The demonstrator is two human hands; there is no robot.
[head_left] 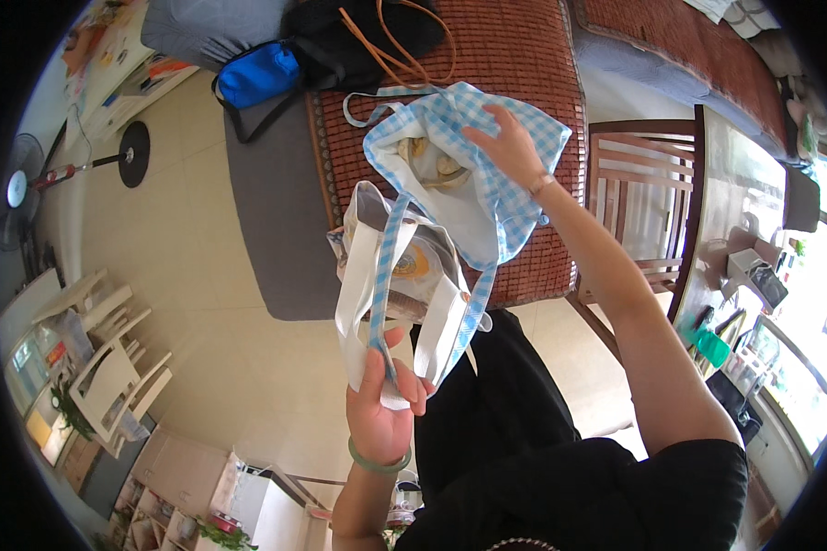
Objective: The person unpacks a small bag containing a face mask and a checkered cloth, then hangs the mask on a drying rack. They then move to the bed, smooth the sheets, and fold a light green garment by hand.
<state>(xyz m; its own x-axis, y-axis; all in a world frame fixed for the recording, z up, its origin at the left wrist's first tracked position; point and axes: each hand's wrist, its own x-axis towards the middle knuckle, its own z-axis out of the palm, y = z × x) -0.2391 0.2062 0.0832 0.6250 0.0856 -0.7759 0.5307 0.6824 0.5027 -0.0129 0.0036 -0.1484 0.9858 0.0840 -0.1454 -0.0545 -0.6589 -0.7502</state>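
Holding straps of blue-and-white gingham cloth tote bag (487,174) plus white canvas tote bag (377,275) bunched in left hand (381,404), fist closed around them. Right hand (510,147) fingers pinch gingham bag's mouth edge, pulling it wide; yellowish items visible inside. Both bags hang above woven reddish-brown mat (524,83) on bed. Best: keep straps taut, mouth spread. Nearby: blue pouch (257,73), brown wooden chair (643,211) close at right, standing fan (28,179) well apart.

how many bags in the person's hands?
2: a blue-checked cloth bag, right hand on its rim; a white bag hanging from straps in the left hand.
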